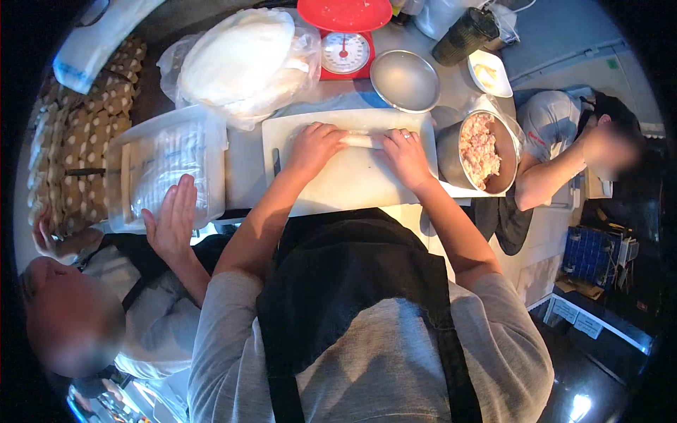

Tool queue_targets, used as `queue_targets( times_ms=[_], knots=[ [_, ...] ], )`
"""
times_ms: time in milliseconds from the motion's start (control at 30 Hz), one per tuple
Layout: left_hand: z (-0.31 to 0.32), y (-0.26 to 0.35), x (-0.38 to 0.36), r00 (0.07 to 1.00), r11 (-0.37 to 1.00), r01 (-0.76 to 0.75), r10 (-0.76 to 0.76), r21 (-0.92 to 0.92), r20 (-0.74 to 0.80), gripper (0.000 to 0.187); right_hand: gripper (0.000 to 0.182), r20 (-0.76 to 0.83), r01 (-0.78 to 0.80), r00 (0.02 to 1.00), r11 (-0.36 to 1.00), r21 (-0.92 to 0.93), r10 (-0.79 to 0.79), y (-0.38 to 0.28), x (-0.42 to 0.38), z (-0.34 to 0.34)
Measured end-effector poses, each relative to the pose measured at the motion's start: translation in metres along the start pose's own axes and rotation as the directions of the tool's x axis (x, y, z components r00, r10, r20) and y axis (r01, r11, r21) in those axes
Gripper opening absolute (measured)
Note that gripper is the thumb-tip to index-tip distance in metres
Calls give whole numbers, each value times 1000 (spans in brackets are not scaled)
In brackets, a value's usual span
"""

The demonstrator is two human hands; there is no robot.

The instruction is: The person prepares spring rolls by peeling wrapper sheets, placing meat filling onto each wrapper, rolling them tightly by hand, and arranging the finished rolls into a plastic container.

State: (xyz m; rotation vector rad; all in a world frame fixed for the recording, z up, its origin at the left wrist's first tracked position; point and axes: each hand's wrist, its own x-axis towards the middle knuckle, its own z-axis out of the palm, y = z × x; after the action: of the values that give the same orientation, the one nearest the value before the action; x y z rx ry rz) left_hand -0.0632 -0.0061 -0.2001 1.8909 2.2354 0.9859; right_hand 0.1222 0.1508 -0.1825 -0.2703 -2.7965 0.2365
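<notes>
A pale, thin uncooked spring roll (pixel 363 141) lies crosswise on a white cutting board (pixel 338 185). My left hand (pixel 315 149) has its fingers curled over the roll's left end. At the other end, the fingers of my right hand (pixel 407 156) close on the roll, hiding that tip. Only the middle stretch of the roll shows between my hands. Just beyond the board sits a round metal bowl (pixel 405 81), and to its right a deep metal pot (pixel 451 156) holds pinkish minced filling (pixel 481 151).
Behind the board, white round wrappers (pixel 236 56) lie in plastic beside a red scale (pixel 345 53). A clear plastic box (pixel 211 151) stands left, near a co-worker's raised hand (pixel 173 218). Another person (pixel 553 120) is at the right. Egg trays (pixel 84 134) are far left.
</notes>
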Motion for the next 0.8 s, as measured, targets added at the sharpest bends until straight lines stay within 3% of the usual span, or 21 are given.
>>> queue_targets(
  times_ms=[300, 400, 600, 633, 700, 800],
  knots=[
    [-6, 15, -25, 999, 999, 35, -35, -16, 33, 31, 29, 99, 60, 992, 982, 177, -78, 0, -6, -24],
    [-5, 15, -29, 999, 998, -2, 1, -56, -33, 27, 30, 14, 74, 997, 983, 169, -78, -3, -9, -23],
    [-6, -13, 4, 992, 1000, -8, 12, -28, 129, 22, 24, 152, -112, 986, 959, 260, 74, 25, 12, -9],
    [-9, -14, 11, 991, 1000, 5, -5, -2, 135, 22, 21, 48, -72, 997, 968, 241, 62, 26, 16, -6],
    [-13, -11, 23, 989, 998, 31, -38, 53, 142, 23, 23, 20, -6, 1000, 976, 218, 1, 21, 20, -6],
    [-9, -1, 23, 990, 994, 83, -74, -67, 120, 25, 26, -21, 39, 999, 987, 154, -36, 0, 23, -4]
  ],
)
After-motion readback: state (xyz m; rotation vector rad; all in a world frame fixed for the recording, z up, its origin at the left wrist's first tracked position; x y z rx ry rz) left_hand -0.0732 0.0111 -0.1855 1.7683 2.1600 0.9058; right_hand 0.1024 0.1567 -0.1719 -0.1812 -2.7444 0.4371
